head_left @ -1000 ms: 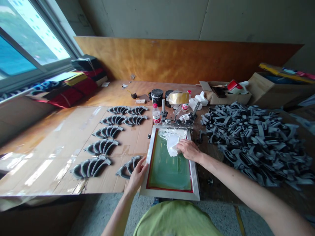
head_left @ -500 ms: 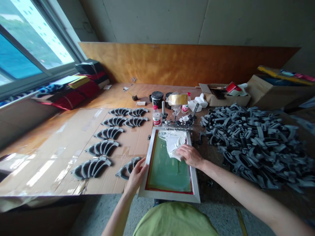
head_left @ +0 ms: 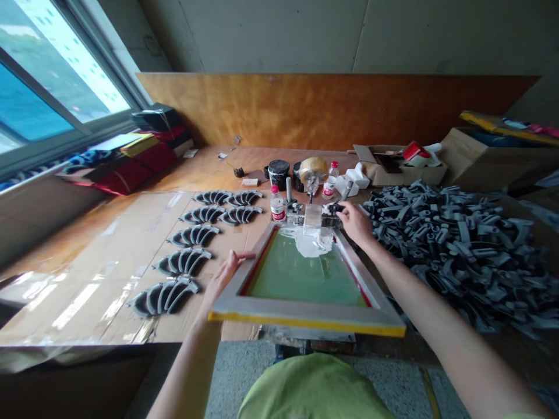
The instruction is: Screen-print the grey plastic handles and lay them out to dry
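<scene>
A screen printing frame with green mesh and white ink at its far end is tilted up, near edge raised. My left hand is at its left rail, a finger or thumb against the metal; the other fingers are partly hidden, and it appears to hold the rail. My right hand has its fingertips closed around a dark clamp knob behind the frame. A metal-faced squeegee stands at the far end, touching the white ink. What lies beneath the frame is mostly hidden.
Rows of curved grey parts lie on cardboard to the left. A large heap of grey parts fills the right. Red-capped bottles, a black tub and open boxes stand behind.
The frame's near edge has risen toward me. My right hand has left the white-smeared wad or squeegee and moved back to the clamp. My left hand has shifted slightly away from me.
</scene>
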Tool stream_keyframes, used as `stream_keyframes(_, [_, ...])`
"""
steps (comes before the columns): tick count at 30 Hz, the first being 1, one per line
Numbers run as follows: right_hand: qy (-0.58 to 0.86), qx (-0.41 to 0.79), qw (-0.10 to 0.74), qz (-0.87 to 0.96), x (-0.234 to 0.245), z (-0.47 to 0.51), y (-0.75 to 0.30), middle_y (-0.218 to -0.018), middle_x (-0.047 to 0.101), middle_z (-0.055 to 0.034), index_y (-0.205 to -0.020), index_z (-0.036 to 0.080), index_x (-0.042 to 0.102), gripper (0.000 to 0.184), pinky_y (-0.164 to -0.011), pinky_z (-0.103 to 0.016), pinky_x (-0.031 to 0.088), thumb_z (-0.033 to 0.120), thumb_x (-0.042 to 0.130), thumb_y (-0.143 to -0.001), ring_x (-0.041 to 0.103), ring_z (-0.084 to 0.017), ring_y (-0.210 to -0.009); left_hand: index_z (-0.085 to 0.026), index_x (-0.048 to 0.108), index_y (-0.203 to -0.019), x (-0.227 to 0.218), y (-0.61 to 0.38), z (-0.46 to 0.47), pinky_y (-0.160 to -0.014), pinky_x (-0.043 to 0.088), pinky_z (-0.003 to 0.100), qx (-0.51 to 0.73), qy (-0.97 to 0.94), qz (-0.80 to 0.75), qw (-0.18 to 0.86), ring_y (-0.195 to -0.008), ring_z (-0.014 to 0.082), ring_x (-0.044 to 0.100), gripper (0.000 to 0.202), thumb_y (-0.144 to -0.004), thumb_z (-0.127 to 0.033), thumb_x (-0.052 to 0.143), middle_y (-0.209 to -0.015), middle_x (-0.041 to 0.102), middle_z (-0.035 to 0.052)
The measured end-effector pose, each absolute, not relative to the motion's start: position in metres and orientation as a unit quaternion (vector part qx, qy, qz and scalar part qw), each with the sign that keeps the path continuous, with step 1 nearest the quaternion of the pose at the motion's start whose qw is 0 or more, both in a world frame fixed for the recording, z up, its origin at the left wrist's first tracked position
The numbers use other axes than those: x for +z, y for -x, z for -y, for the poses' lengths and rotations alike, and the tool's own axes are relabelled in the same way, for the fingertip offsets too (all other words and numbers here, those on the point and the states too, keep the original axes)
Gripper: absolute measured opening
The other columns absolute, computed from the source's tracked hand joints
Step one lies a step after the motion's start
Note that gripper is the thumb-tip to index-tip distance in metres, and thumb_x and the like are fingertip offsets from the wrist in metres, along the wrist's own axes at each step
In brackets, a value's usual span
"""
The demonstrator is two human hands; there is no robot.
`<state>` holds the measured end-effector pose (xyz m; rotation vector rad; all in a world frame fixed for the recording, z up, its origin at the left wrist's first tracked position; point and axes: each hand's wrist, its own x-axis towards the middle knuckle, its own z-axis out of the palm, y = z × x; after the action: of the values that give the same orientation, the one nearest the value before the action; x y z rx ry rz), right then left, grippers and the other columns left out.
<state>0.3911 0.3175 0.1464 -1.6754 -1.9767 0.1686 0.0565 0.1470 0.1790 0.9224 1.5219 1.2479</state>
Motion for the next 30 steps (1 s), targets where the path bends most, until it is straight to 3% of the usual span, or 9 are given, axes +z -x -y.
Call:
stream_keyframes(4, [0.656,0.146,0.213,0.709,0.099,-0.281,-0.415,-0.089,0.068,-0.0064,-0.105,0.018,0.063,0.020,-0.077,-0.033,0.048,0.029,0.052,-0.092,0.062,-0.022,-0.082,-0.016,0.066,-0.095,0.214,-0.069,-0.194,-0.064,0.049,0.027,0.610,-0.399,-0.476,0.492,-0.082,0.0200,0.064,0.047,-0.082,-0.061,0.058,-0.088,0.069,0.0058])
stream_keyframes(7, [0.590,0.164,0.183,0.769,0.067,-0.250,-0.403,-0.098,0.068,-0.0069,-0.111,0.017,0.061,0.030,-0.081,-0.032,0.047,0.033,0.065,-0.087,0.062,-0.021,-0.090,-0.015,0.062,-0.091,0.227,-0.078,-0.217,-0.062,0.047,0.023,0.625,-0.395,-0.447,0.503,-0.078,0.0159,0.063,0.048,-0.087,-0.061,0.051,-0.084,0.067,0.0055])
stream_keyframes(9, [0.542,0.151,0.150,0.813,0.059,-0.238,-0.389,-0.107,0.066,-0.0080,-0.117,0.018,0.059,0.039,-0.087,-0.034,0.045,0.030,0.072,-0.082,0.059,-0.023,-0.100,-0.017,0.059,-0.103,0.222,-0.085,-0.217,-0.062,0.048,0.022,0.645,-0.371,-0.452,0.491,-0.077,0.0139,0.063,0.049,-0.088,-0.062,0.048,-0.086,0.067,0.0039])
stream_keyframes(12, [0.521,0.137,0.119,0.834,0.071,-0.225,-0.369,-0.103,0.064,-0.0066,-0.105,0.019,0.065,0.020,-0.090,-0.035,0.042,0.023,0.069,-0.085,0.055,-0.022,-0.102,-0.019,0.054,-0.118,0.190,-0.105,-0.190,-0.058,0.047,0.021,0.579,-0.323,-0.510,0.549,-0.072,0.0136,0.064,0.054,-0.086,-0.062,0.054,-0.090,0.069,0.0048])
stream_keyframes(15, [0.505,0.117,0.159,0.840,0.094,-0.197,-0.343,-0.096,0.062,-0.0070,-0.096,0.018,0.066,0.008,-0.088,-0.034,0.042,0.023,0.065,-0.090,0.053,-0.021,-0.097,-0.014,0.057,-0.118,0.145,-0.131,-0.147,-0.053,0.048,0.024,0.371,-0.273,-0.544,0.701,-0.076,0.0192,0.068,0.065,-0.080,-0.067,0.057,-0.097,0.072,0.0124])
stream_keyframes(17, [0.442,0.094,0.174,0.875,0.106,-0.171,-0.323,-0.091,0.060,-0.0069,-0.093,0.018,0.065,0.009,-0.086,-0.035,0.042,0.026,0.062,-0.091,0.051,-0.022,-0.093,-0.015,0.061,-0.109,0.121,-0.144,-0.122,-0.054,0.049,0.025,0.355,-0.228,-0.536,0.731,-0.079,0.0213,0.069,0.065,-0.076,-0.070,0.060,-0.095,0.072,0.0119])
stream_keyframes(21, [0.358,0.071,0.189,0.912,0.115,-0.133,-0.297,-0.085,0.058,-0.0065,-0.089,0.018,0.062,0.014,-0.082,-0.037,0.043,0.028,0.055,-0.095,0.050,-0.023,-0.086,-0.015,0.061,-0.083,0.105,-0.150,-0.098,-0.050,0.046,0.022,0.410,-0.198,-0.566,0.688,-0.071,0.0193,0.067,0.056,-0.068,-0.069,0.069,-0.073,0.067,0.0062])
stream_keyframes(30, [0.390,0.118,0.323,0.854,0.142,-0.110,-0.324,-0.083,0.060,-0.0064,-0.102,0.021,0.062,0.013,-0.076,-0.037,0.048,0.030,0.055,-0.096,0.054,-0.023,-0.081,-0.017,0.061,-0.077,0.151,-0.167,-0.103,-0.054,0.050,0.026,0.405,-0.383,-0.575,0.599,-0.063,0.0176,0.060,0.051,-0.075,-0.068,0.062,-0.072,0.064,0.0031])
